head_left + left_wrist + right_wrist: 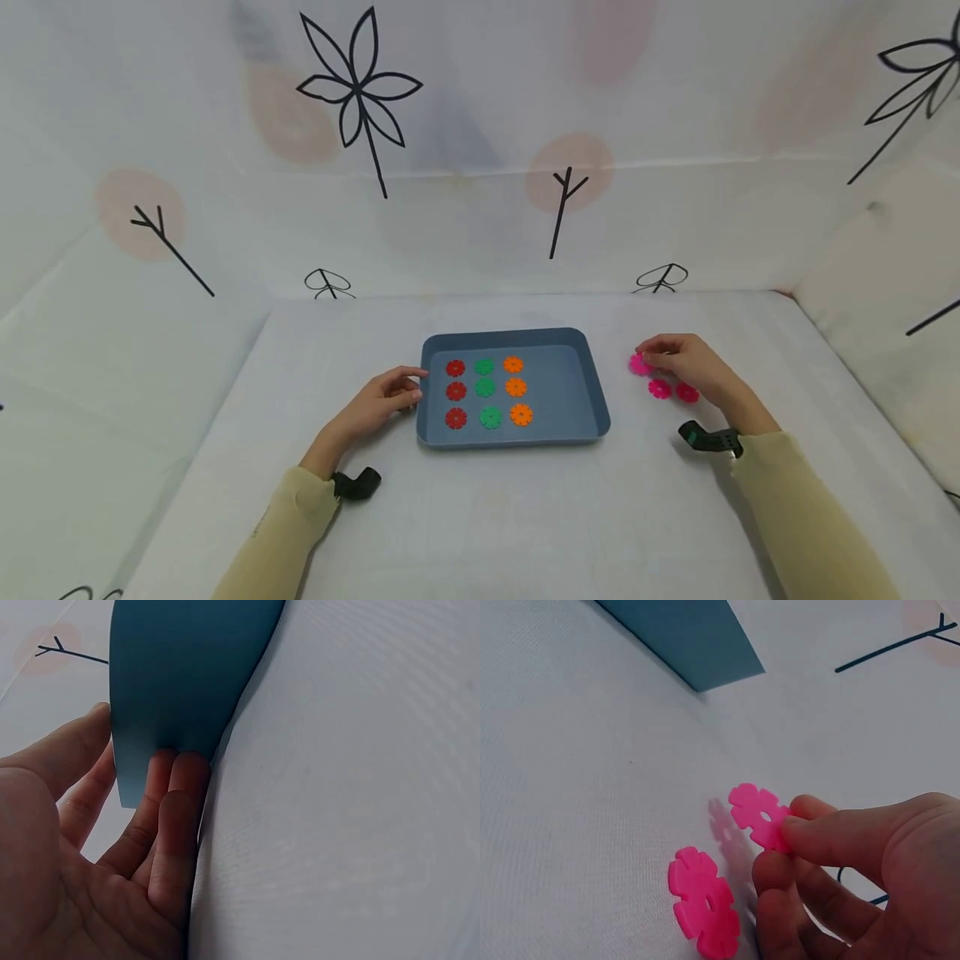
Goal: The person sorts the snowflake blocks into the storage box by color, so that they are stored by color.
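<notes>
My left hand (384, 393) rests at the left side of a blue-grey tray (570, 383). In the left wrist view its fingers (161, 825) touch the outer wall of the tray (187, 667), and the thumb is by the rim. To the right of the tray, my right hand (693, 362) pinches a pink flower-shaped disc (757, 814) between thumb and fingertips, lifted just off the cloth. Two more pink discs (660, 388) lie below that hand; one pink disc (705, 904) shows close by in the right wrist view.
Inside the tray stand three columns of three discs: red discs (456, 391), green discs (485, 387) and orange discs (516, 387). A white cloth (495, 517) covers the table. Patterned white sheets (465, 233) hang behind and at the sides.
</notes>
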The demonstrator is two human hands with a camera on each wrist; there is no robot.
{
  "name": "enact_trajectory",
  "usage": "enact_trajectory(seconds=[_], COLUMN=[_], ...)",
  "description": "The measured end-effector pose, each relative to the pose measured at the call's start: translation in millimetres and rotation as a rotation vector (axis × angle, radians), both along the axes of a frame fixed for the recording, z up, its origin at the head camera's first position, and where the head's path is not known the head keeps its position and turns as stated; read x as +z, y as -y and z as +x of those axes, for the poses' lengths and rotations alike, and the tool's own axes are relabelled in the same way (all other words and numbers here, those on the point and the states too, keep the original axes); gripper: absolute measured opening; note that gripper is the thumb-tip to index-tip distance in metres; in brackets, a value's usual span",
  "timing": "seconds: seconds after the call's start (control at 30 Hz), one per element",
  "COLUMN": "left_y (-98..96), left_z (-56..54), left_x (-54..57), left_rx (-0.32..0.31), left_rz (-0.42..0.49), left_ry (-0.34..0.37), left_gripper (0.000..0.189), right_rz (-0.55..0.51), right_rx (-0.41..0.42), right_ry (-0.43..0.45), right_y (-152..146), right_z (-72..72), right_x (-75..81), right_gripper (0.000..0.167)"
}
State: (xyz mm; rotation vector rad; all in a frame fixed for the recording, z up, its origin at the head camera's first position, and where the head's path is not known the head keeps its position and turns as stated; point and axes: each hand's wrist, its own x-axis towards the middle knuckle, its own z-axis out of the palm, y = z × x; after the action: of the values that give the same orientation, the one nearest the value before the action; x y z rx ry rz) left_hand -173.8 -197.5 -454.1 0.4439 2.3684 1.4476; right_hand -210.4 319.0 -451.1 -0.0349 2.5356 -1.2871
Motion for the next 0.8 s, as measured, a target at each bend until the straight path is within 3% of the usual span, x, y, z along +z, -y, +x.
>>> enact_trajectory(seconds=[0.1, 0.2, 0.8], left_y=[2.6, 3.6, 5.6], left_z=[-5.2, -6.3, -7.3], left_x=[-13.7, -18.1, -18.7], left_rx=[0.008, 0.012, -0.015], left_rz=[0.005, 0.013, 0.036], left_ry=[-0.002, -0.008, -0.036], left_gripper=[0.040, 0.040, 0.039], right_rz=[-0.002, -0.006, -0.044], right_rx=[-0.012, -0.019, 0.054], right_ry=[0.002, 0.005, -0.093], right_y=[0, 1, 29], right_z=[0.7, 1.0, -6.3], right_x=[-0.1, 0.6, 23.1], right_gripper=[0.041, 0.040, 0.033])
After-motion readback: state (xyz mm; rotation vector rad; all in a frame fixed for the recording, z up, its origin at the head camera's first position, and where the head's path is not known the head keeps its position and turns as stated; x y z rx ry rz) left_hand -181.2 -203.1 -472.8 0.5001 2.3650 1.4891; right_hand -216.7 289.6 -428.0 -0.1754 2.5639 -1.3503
